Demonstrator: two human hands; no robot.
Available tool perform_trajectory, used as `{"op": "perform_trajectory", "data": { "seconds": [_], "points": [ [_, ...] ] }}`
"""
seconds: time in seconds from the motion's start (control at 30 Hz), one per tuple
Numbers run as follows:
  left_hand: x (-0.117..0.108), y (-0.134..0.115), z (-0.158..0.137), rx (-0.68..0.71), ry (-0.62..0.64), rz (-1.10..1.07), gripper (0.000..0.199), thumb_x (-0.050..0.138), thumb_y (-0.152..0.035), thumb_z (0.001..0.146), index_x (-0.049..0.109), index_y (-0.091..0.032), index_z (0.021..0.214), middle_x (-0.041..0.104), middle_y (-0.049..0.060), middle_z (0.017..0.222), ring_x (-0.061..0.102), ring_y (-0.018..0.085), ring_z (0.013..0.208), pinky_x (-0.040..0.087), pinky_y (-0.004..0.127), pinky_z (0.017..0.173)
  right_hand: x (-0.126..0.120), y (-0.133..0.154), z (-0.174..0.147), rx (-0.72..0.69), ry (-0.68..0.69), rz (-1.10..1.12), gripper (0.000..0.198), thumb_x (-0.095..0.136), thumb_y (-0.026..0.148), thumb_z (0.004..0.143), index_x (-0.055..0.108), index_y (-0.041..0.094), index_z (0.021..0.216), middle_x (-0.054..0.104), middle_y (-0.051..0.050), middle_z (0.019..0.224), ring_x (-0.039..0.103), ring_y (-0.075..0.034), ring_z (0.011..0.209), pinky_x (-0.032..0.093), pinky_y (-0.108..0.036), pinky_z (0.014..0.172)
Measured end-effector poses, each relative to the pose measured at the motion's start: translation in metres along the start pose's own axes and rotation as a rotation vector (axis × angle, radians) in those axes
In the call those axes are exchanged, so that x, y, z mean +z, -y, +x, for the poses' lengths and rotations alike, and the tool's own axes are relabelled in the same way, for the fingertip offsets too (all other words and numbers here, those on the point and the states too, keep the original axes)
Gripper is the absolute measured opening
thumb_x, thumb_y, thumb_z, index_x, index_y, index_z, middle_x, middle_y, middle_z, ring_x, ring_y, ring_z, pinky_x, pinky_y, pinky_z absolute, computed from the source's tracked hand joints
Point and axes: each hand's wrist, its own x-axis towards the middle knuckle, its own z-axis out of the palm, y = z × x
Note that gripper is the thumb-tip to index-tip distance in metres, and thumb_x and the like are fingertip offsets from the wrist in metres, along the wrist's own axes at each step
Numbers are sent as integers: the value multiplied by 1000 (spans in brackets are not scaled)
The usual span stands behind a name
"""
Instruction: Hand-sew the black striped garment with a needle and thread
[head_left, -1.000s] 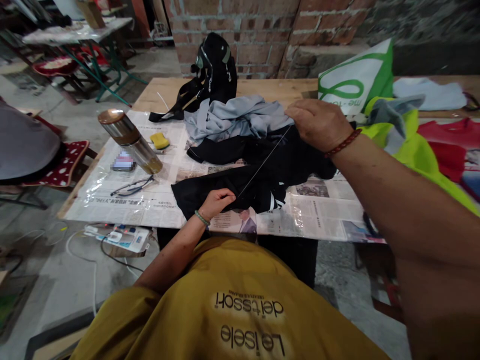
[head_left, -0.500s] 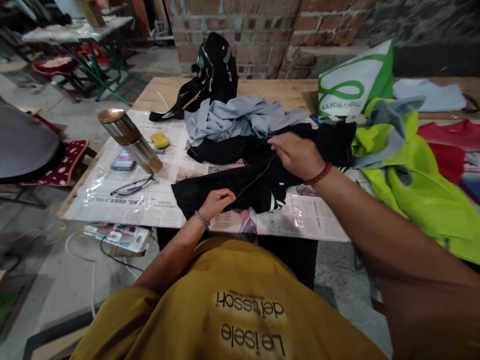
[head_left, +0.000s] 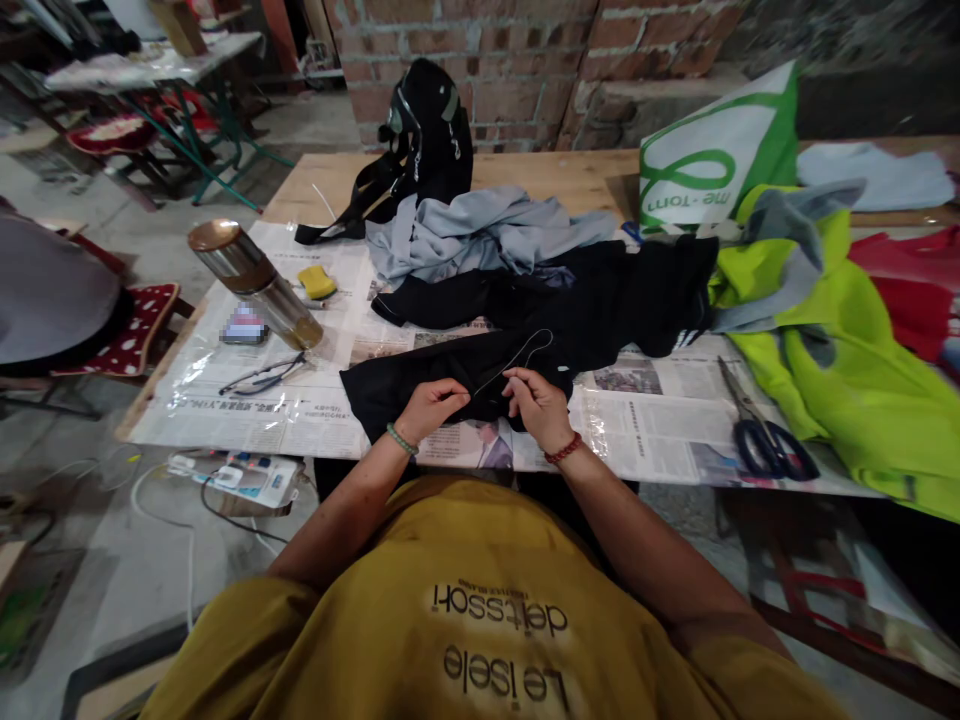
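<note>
Room: A brick wall (head_left: 517, 60) rises behind the workplace, a second table (head_left: 150, 68) stands farther back on concrete, and a seated person (head_left: 52, 290) in grey is at left.
Surface: Newspaper (head_left: 225, 410) under clear plastic covers much of the wooden surface (head_left: 570, 172); a shopping bag (head_left: 720, 150) stands toward the back, a bright jacket (head_left: 862, 370) sprawls at right.
Black garment: It lies directly before the worker, one narrow length along the near edge; this part is best spread flat, in a single layer.
Flask and scissors: The flask (head_left: 262, 290) stands left, the scissors (head_left: 750, 415) lie right, apart from the cloth.
Left hand (head_left: 431, 408): Fingers pinch the black garment (head_left: 585, 310); a firm, steady hold should prevent puckering.
Right hand (head_left: 541, 405): Fingers pinch at the thread; anything else between them is too small to discern.
Thread (head_left: 510, 362): It loops slackly over the cloth; an even, gentle pull should avoid knots.
</note>
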Motion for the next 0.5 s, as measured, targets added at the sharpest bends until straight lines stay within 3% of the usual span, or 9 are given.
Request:
{"op": "perform_trajectory", "data": {
  "seconds": [0.13, 0.3, 0.5],
  "points": [
    [-5, -2, -4, 65, 33, 124, 14, 57, -25, 74, 65, -13, 73, 59, -2, 62, 50, 8, 56, 38, 19, 54, -2, 0, 2, 0, 3, -25, 24, 44, 33, 86, 61, 19, 97, 58, 3, 67, 49, -5, 39, 41, -17, 43],
    [-20, -7, -20, 224, 108, 440, 14, 56, -14, 74, 67, -16, 82, 65, 1, 79, 59, 10, 69, 45, 20, 63, 1, -2, 2, -49, 28, -90, 26, 43, 33, 87, 61, 20, 100, 60, 2, 65, 49, -6, 40, 42, -18, 45],
    [-27, 0, -32, 225, 34, 586, 20, 51, -11, 77, 67, -19, 87, 68, 3, 87, 63, 14, 80, 49, 25, 77, 2, -9, 2, -138, 21, -188, 24, 43, 30, 88, 62, 20, 98, 62, 0, 67, 57, -9, 53, 46, -19, 53]
  ]
}}
